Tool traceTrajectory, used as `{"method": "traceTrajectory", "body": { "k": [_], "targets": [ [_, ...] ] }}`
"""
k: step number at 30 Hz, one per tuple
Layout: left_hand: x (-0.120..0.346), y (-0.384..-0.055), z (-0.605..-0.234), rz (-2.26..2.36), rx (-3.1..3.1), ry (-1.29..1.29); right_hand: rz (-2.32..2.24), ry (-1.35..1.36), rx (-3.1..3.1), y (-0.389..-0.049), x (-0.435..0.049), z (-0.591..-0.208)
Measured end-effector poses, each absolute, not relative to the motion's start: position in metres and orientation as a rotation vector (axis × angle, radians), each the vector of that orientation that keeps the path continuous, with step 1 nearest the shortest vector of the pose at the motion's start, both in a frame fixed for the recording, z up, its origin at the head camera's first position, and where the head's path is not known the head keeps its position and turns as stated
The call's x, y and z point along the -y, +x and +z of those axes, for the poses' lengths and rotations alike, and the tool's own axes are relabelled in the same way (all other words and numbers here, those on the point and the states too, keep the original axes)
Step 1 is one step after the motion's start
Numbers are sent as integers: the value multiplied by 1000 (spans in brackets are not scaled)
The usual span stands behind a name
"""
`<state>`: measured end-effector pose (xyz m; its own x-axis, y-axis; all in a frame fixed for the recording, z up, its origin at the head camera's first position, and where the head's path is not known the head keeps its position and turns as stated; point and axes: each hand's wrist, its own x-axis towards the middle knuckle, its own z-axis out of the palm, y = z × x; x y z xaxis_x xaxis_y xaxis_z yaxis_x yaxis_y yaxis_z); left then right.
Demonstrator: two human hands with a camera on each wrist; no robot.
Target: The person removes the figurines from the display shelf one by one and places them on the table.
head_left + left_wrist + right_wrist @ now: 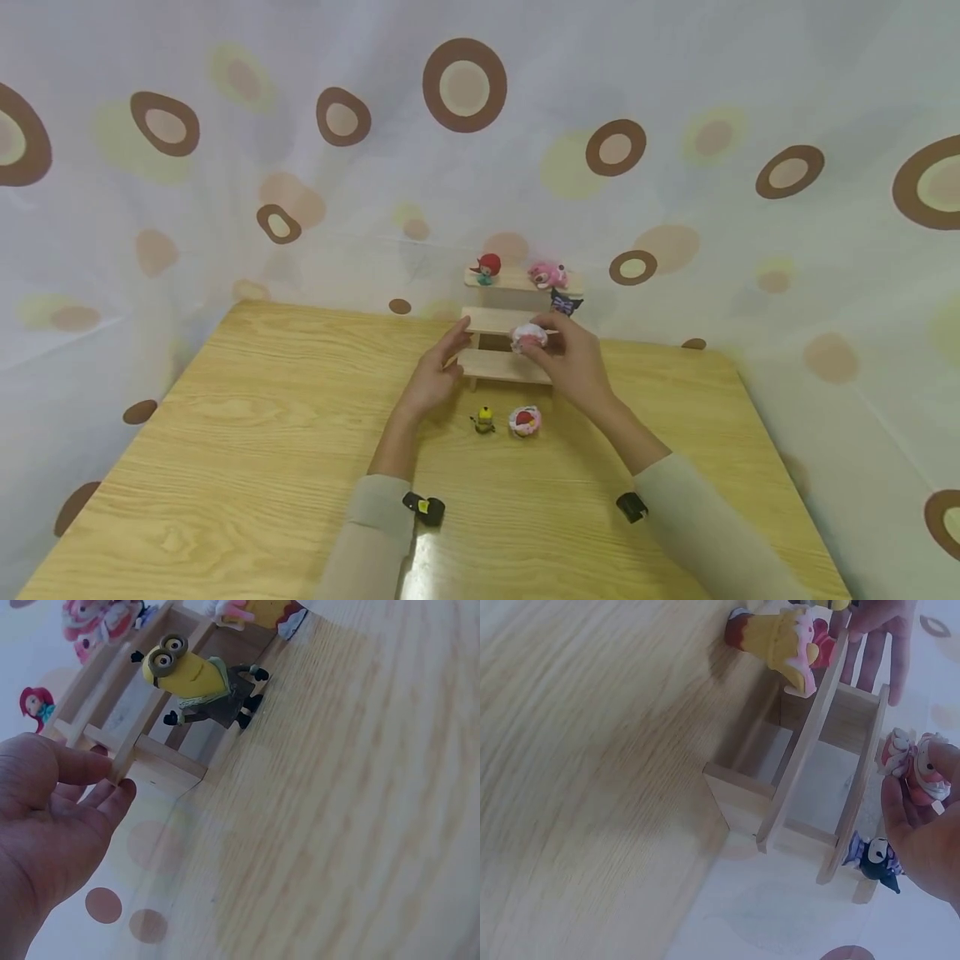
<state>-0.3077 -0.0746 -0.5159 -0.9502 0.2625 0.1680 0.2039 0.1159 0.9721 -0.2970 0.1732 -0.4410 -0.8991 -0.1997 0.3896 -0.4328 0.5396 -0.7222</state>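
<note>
My right hand (577, 358) pinches a small pink-and-white figurine (915, 766) between thumb and fingers, in front of the middle step of a small wooden stepped shelf (504, 367). With thumb in front and fingers behind, my left hand (64, 814) holds the shelf's left end. On the top step are a red-haired figurine (487, 267) at left and a pink figurine (547, 274) at right. A dark-hooded figurine (876, 859) stands on the right end of the middle step, behind the right hand in the head view.
On the table (285, 467) before the shelf stand a yellow minion figurine (196, 679) and, to its right, a yellow figurine with a pink-and-white rim and red top (776, 641). A patterned cloth (360, 200) hangs behind the table.
</note>
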Motion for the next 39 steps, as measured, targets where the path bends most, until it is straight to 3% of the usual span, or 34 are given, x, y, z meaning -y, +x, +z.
{"method": "traceTrajectory", "body": {
  "k": [13, 25, 39],
  "targets": [
    [78, -306, -512, 2002, -2314, 499, 1264, 582, 2517, -265, -198, -441],
    [81, -307, -516, 2003, -2303, 502, 1315, 427, 2642, -245, -230, -470],
    [81, -309, -520, 2014, -2295, 528, 1367, 542, 2774, -228, -242, -494]
  ]
}}
